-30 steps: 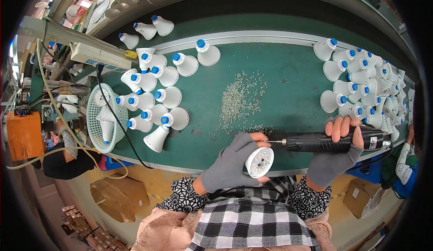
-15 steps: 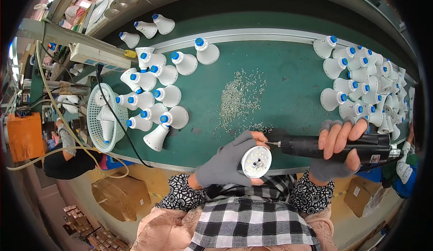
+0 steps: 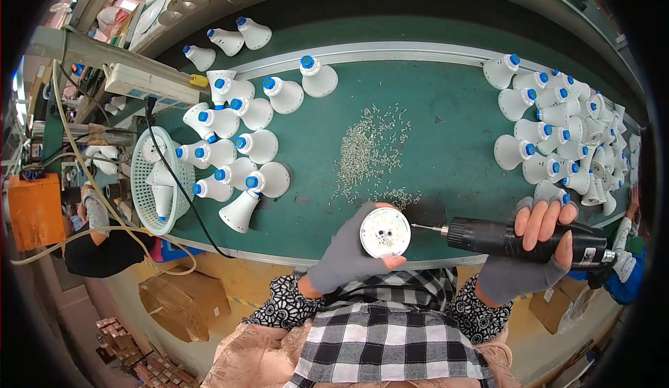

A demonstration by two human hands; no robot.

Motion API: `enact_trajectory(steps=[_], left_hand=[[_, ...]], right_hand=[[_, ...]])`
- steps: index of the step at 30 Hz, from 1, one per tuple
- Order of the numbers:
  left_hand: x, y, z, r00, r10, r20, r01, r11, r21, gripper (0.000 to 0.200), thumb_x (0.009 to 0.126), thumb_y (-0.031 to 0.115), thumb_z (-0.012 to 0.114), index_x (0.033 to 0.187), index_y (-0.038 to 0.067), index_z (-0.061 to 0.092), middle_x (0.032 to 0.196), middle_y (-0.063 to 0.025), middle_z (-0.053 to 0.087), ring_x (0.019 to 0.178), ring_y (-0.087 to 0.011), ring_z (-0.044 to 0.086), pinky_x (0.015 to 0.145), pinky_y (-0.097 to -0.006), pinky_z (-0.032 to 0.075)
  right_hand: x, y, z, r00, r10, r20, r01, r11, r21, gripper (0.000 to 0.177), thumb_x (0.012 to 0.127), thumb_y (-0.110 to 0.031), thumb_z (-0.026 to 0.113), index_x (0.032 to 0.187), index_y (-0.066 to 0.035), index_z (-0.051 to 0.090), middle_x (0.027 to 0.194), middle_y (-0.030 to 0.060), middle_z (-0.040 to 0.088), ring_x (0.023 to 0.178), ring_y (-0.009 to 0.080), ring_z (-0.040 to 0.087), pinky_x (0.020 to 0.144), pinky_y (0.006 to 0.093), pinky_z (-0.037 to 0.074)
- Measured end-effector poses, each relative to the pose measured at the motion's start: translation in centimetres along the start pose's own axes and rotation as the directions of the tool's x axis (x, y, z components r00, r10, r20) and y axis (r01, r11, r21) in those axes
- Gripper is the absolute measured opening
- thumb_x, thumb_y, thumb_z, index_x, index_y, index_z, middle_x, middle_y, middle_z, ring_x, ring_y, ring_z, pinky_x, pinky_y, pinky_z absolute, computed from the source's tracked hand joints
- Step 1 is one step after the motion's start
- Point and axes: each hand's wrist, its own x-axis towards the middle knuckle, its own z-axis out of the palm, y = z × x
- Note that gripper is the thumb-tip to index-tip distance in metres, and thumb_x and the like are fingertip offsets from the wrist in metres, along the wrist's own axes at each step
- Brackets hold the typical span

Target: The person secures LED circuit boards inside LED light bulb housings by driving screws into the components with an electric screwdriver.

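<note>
left hand (image 3: 346,250) gripping LED bulb (image 3: 373,240) over tabletop (image 3: 453,130) near edge, LED board (image 3: 387,226) facing up, right hand (image 3: 535,230) wrapped around electric screwdriver (image 3: 481,237), bit (image 3: 432,229) just beside bulb rim, loose screws (image 3: 364,154) beyond, blue-capped bulb housings (image 3: 273,180) both sides

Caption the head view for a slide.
Left hand holds a white lamp; right hand grips a black power screwdriver.

Grey fingerless gloves (image 3: 341,255), patterned cuffs (image 3: 284,303), checked apron (image 3: 390,343)
</note>
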Motion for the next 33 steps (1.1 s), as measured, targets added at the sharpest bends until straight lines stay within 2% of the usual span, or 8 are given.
enact_trajectory(steps=[3, 6, 9, 10, 18, 27, 30, 33], left_hand=[[0.0, 1.0, 0.1, 1.000, 0.023, 0.013, -0.025, 0.976, 0.218, 0.072, 0.065, 0.029, 0.084, 0.126, 0.010, 0.051, 0.114, -0.0066, 0.062, 0.108, -0.0169, 0.060, 0.092, -0.0329, 0.048], [0.0, 1.4, 0.4, 0.998, 0.068, -0.012, -0.061, 0.951, 0.304, 0.070, 0.063, 0.024, 0.086, 0.123, 0.008, 0.052, 0.112, -0.0058, 0.062, 0.105, -0.0148, 0.060, 0.091, -0.0298, 0.047], [0.0, 1.3, 0.5, 0.994, 0.106, -0.002, -0.099, 0.939, 0.331, 0.071, 0.062, 0.028, 0.087, 0.121, 0.008, 0.053, 0.112, -0.0061, 0.062, 0.104, -0.0172, 0.062, 0.090, -0.0302, 0.048], [0.1, 1.3, 0.5, 0.993, 0.116, -0.005, -0.107, 0.929, 0.353, 0.071, 0.062, 0.029, 0.087, 0.121, 0.008, 0.054, 0.112, -0.0064, 0.062, 0.104, -0.0179, 0.062, 0.090, -0.0305, 0.048], [0.1, 1.7, 0.6, 0.983, 0.183, 0.019, -0.168, 0.855, 0.491, 0.069, 0.062, 0.033, 0.087, 0.119, 0.010, 0.054, 0.111, -0.0067, 0.061, 0.102, -0.0229, 0.063, 0.088, -0.0330, 0.050], [0.2, 1.8, 0.8, 0.969, 0.239, 0.057, -0.232, 0.815, 0.532, 0.067, 0.064, 0.032, 0.087, 0.117, 0.009, 0.053, 0.109, -0.0074, 0.060, 0.100, -0.0246, 0.063, 0.086, -0.0343, 0.050], [0.0, 1.0, 1.0, 0.965, 0.255, 0.064, -0.255, 0.849, 0.463, 0.066, 0.067, 0.034, 0.084, 0.119, 0.009, 0.053, 0.109, -0.0085, 0.056, 0.101, -0.0282, 0.060, 0.086, -0.0390, 0.049], [0.2, 1.2, 1.1, 0.976, 0.199, 0.085, -0.216, 0.871, 0.442, 0.066, 0.065, 0.028, 0.087, 0.118, 0.009, 0.053, 0.110, -0.0074, 0.060, 0.101, -0.0230, 0.063, 0.086, -0.0336, 0.050]], right_hand=[[-0.7, -0.1, 0.4, 1.000, 0.000, 0.014, 0.000, 0.999, -0.032, 0.025, 0.086, -0.018, 0.059, 0.102, -0.008, 0.042, 0.071, 0.0021, 0.044, 0.058, 0.0138, 0.048, 0.062, 0.0299, 0.041], [-0.9, -0.1, 0.5, 0.999, -0.003, 0.052, 0.008, 0.996, -0.090, 0.027, 0.084, -0.017, 0.063, 0.101, -0.009, 0.044, 0.070, 0.0023, 0.049, 0.055, 0.0147, 0.051, 0.060, 0.0316, 0.044], [-1.1, 0.0, 0.6, 0.995, 0.012, 0.095, -0.001, 0.993, -0.114, 0.027, 0.083, -0.016, 0.064, 0.100, -0.010, 0.044, 0.070, 0.0023, 0.049, 0.054, 0.0147, 0.051, 0.059, 0.0321, 0.045], [-1.0, 0.1, 0.9, 0.985, 0.028, 0.172, -0.010, 0.994, -0.105, 0.024, 0.083, -0.016, 0.058, 0.099, -0.009, 0.040, 0.071, 0.0022, 0.041, 0.059, 0.0131, 0.046, 0.062, 0.0287, 0.039], [-1.2, 0.3, 1.5, 0.991, 0.050, 0.128, -0.028, 0.985, -0.170, 0.026, 0.082, -0.016, 0.058, 0.097, -0.010, 0.039, 0.071, 0.0011, 0.041, 0.058, 0.0121, 0.046, 0.061, 0.0284, 0.039], [-1.3, 0.2, 1.5, 0.984, 0.073, 0.165, -0.040, 0.980, -0.197, 0.026, 0.082, -0.016, 0.060, 0.094, -0.011, 0.038, 0.070, 0.0015, 0.045, 0.056, 0.0132, 0.049, 0.061, 0.0293, 0.042], [-1.4, 0.2, 1.5, 0.973, 0.089, 0.213, -0.054, 0.985, -0.166, 0.026, 0.082, -0.014, 0.061, 0.093, -0.011, 0.038, 0.070, 0.0020, 0.047, 0.055, 0.0140, 0.050, 0.062, 0.0307, 0.044], [-1.7, 0.0, 2.0, 0.972, 0.129, 0.195, -0.092, 0.978, -0.188, 0.027, 0.081, -0.013, 0.062, 0.093, -0.011, 0.038, 0.070, 0.0024, 0.048, 0.055, 0.0148, 0.051, 0.062, 0.0321, 0.046]])
